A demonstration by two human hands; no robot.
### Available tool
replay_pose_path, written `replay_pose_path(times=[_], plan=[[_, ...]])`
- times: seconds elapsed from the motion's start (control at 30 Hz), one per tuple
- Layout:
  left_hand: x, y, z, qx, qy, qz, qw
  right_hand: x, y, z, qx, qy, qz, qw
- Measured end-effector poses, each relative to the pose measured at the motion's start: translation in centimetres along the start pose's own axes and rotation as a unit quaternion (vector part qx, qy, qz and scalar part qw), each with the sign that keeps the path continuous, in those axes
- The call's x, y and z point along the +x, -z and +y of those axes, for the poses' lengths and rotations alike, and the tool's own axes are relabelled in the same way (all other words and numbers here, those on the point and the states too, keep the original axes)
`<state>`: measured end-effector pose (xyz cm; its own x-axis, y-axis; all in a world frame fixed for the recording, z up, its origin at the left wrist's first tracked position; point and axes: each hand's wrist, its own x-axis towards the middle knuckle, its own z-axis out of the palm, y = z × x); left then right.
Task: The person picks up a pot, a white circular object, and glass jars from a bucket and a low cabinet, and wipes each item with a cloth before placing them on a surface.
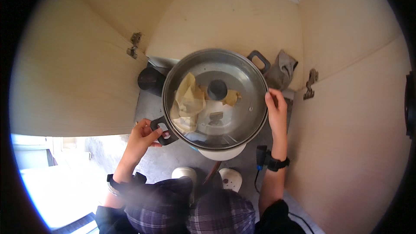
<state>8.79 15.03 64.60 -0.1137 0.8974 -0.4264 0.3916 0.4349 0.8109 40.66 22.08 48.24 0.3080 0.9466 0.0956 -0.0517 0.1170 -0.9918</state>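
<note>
A large round pot (166, 110) stands before me with a glass lid (237, 120) over it and a black knob (217, 90) at the lid's middle. Through the glass, yellowish cloth or paper (190, 96) shows inside. My left hand (144, 135) grips the black side handle (164, 131) at the lower left, thumb on top. My right hand (276, 105) touches the rim on the right with thumb and fingers, below the other black handle (260, 61). Whether those fingers hold the lid's edge or the pot's rim, I cannot tell.
Open cabinet doors flank me on the left (81, 81) and right (344, 130). A grey-brown cloth (282, 70) lies behind the pot at right, a dark cylindrical object (150, 79) at left. A white object (224, 154) and a reddish-brown stick (213, 171) show below the pot, near my light clogs (230, 179).
</note>
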Motion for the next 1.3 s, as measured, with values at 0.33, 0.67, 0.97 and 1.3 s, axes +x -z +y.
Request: replay_pose_path(times=[0.33,0.67,0.97,1.3], plan=[[-0.1,0.6,-2.1,0.084,0.022,-0.064,0.994,0.2,2.6,-2.2,0.093,-0.042,-0.064,0.993],[4.4,3.1,-0.8,0.022,-0.004,-0.058,0.998,4.2,-0.3,-1.4,0.032,-0.063,0.061,0.996],[9.2,11.3,2.2,0.04,-0.076,-0.098,0.991,2.0,-6.6,-5.4,0.09,-0.064,0.134,0.985],[20.6,14.0,2.7,-0.04,-0.172,-0.13,0.976,1.4,-10.1,-9.0,0.031,-0.054,0.107,0.992]])
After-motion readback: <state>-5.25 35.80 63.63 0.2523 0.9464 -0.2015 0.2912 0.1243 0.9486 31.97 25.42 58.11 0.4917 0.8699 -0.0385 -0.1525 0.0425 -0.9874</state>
